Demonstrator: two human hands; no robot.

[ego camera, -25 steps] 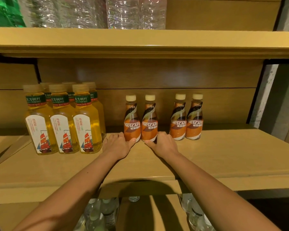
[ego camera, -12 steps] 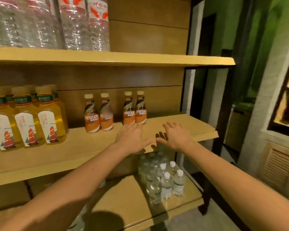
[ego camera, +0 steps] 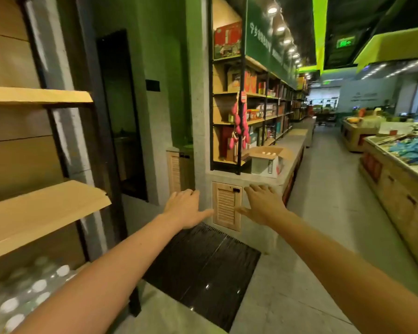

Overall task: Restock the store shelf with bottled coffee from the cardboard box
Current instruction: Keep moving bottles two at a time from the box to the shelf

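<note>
**Both hands empty, box ahead on the counter**

My left hand [ego camera: 184, 208] and right hand [ego camera: 263, 204] are stretched out in front of me, palms down, fingers spread and straight, holding nothing. Between them, further off, is a louvred wooden panel [ego camera: 226, 206].

The cardboard box [ego camera: 261, 166] sits well ahead on the grey counter [ego camera: 296, 141], flaps open, with a few pale bottle caps [ego camera: 267, 153] showing just inside its rim. A dark label strip on its side is too small for me to read.

The wooden store shelf [ego camera: 41, 208] is at my left. On its bottom level are blurred clear bottles with white caps [ego camera: 38, 285]. The green banner [ego camera: 263, 44] overhead carries pale writing I cannot make out.
</note>
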